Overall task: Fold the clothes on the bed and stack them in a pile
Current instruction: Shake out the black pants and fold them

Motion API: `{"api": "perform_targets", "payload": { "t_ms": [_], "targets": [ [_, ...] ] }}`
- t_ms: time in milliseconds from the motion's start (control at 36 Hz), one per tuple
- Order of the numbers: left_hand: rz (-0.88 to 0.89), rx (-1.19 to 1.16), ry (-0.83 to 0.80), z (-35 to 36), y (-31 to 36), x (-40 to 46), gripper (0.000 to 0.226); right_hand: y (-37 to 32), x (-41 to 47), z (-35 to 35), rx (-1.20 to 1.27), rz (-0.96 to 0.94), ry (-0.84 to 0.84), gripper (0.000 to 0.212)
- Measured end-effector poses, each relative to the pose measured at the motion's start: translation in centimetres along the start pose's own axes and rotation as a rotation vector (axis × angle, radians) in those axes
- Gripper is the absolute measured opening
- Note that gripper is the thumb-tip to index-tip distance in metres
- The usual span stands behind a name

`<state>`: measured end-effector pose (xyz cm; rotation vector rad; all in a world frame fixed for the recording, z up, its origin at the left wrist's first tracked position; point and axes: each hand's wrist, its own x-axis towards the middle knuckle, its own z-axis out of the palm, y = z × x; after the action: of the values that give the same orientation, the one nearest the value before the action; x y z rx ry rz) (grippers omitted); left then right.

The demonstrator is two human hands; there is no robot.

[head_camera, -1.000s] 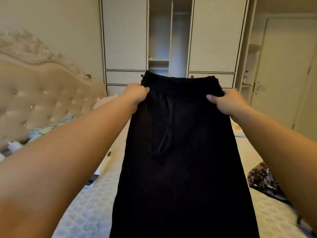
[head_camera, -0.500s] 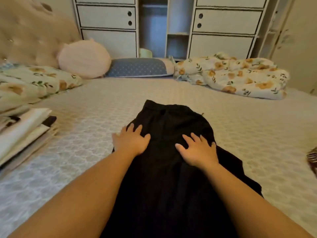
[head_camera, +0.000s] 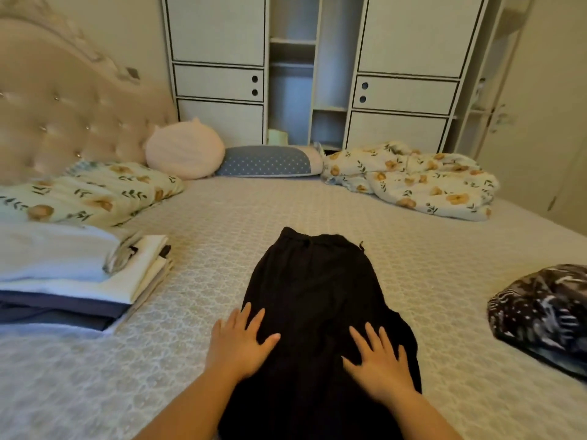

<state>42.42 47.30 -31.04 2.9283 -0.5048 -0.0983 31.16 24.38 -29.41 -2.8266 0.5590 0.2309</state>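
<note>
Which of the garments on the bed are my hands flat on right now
The black garment spread in the middle; left hand and right hand rest flat on it. The patterned dark one lies untouched.

You only get 2 bare forearms plus the left hand (head_camera: 239, 344) and right hand (head_camera: 378, 360), no sleeves showing anywhere up to the frame edge. No rings, watch, bracelets or gloves on either one, and the nails look short and plain.

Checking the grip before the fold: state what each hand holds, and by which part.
Nothing is held. The left hand and right hand lie flat, fingers spread, pressing on the lower part of the black garment spread on the bed.
</note>
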Motion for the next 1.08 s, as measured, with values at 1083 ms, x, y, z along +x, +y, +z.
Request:
{"api": "perform_targets", "payload": {
  "t_ms": [1083],
  "targets": [
    [-0.291, -0.609, 0.406, -1.1, 1.3, -24.6, 0.021, 4.6, -21.1, 0.2, 0.727, 0.443, 0.329, 0.031]
  ]
}}
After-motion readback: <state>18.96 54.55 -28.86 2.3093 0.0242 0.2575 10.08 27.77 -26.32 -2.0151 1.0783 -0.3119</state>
